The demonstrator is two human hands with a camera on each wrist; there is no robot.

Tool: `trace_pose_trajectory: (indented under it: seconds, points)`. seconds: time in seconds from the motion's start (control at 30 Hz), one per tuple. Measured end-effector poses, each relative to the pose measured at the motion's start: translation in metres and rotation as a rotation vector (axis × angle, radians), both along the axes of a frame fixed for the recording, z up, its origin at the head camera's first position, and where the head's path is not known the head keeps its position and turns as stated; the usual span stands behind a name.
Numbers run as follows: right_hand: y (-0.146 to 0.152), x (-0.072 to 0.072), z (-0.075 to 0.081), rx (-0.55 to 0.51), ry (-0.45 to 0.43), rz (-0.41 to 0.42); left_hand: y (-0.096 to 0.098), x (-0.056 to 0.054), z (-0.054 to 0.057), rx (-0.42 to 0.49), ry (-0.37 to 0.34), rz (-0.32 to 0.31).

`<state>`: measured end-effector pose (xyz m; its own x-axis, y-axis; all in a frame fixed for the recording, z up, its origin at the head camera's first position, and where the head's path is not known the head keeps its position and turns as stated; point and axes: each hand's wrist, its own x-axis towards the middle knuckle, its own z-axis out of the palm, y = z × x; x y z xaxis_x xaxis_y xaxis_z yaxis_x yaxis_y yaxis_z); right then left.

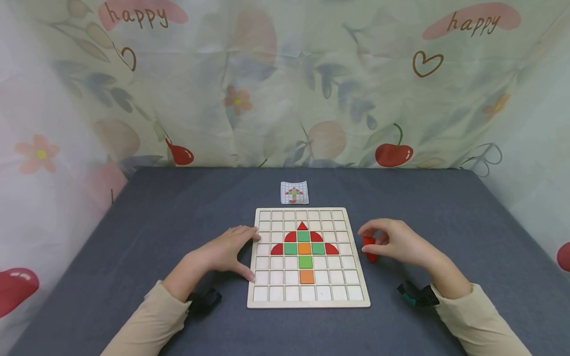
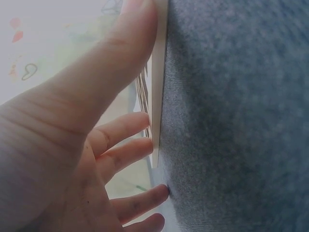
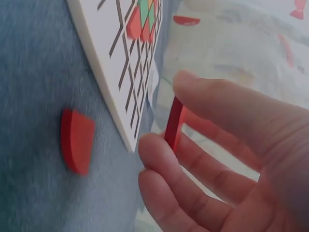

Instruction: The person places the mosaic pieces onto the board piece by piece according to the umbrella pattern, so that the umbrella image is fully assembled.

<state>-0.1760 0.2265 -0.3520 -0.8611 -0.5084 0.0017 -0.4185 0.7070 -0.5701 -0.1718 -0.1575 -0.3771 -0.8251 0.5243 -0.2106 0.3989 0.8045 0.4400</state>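
Observation:
A pale wooden grid board (image 1: 276, 293) lies flat, bearing an arrow-like figure: a red triangle (image 1: 302, 226) on top, red quarter-round pieces and green and orange squares (image 1: 306, 276) below. My left hand (image 1: 221, 249) rests at the board's left edge, thumb and fingers spread and touching the rim. Off the right edge, my right hand (image 1: 396, 240) pinches a thin red piece (image 3: 174, 121) between thumb and fingertips. It is seen mostly edge-on, its outline partly covered by the fingers. On the cloth below that hand lies a loose red quarter-round piece (image 3: 78, 140).
A small picture card (image 1: 294, 193) with a similar arrow figure on a grid lies behind the board. Dark grey cloth (image 1: 178, 198) covers the table. A printed curtain (image 1: 285, 99) hangs along the back and sides. Both wrists carry dark camera straps (image 1: 418, 295).

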Motion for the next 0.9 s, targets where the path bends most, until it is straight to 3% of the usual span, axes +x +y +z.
trace_pose_trajectory:
  seconds: [0.27, 0.9]
  points:
    - [-0.016, 0.005, -0.005, -0.040, 0.057, 0.088, 0.000, 0.000, 0.001, -0.002, -0.010, 0.011]
    - [-0.048, 0.023, -0.002, -0.017, 0.038, 0.156, 0.000, 0.001, 0.002, 0.004, -0.012, 0.001]
